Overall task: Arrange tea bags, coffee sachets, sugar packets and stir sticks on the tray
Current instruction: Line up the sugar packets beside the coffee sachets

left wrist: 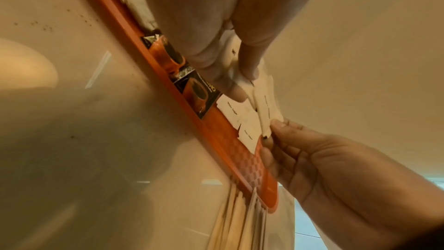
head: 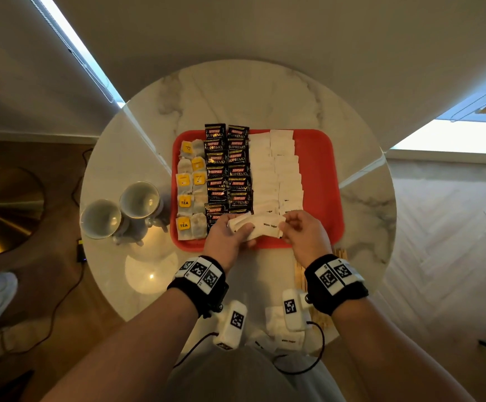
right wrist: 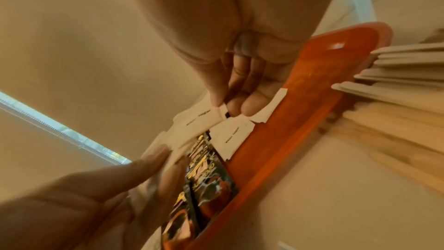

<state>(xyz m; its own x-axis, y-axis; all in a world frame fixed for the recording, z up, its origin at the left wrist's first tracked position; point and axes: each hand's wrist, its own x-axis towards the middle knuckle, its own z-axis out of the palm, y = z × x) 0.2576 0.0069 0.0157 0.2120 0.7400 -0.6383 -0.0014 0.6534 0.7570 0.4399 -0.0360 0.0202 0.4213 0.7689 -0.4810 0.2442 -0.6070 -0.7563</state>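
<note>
A red tray [head: 320, 158] on the round marble table carries rows of tea bags [head: 184, 202], black coffee sachets [head: 226, 166] and white sugar packets [head: 276, 172]. Over the tray's near edge my left hand [head: 228, 234] grips a small stack of white sugar packets [head: 266, 226] [left wrist: 260, 100]. My right hand [head: 304, 232] pinches the right end of the top packet [right wrist: 204, 119] between thumb and fingers. Wooden stir sticks [head: 339, 253] [right wrist: 406, 67] lie on the table just right of my right wrist, partly hidden by it.
Two pale cups [head: 120, 211] stand left of the tray. More sugar packets [head: 276, 323] lie on the table's near edge under my wrists. A lamp reflection [head: 152, 265] glows on the marble table [head: 236, 91]. Cables run across the floor at left.
</note>
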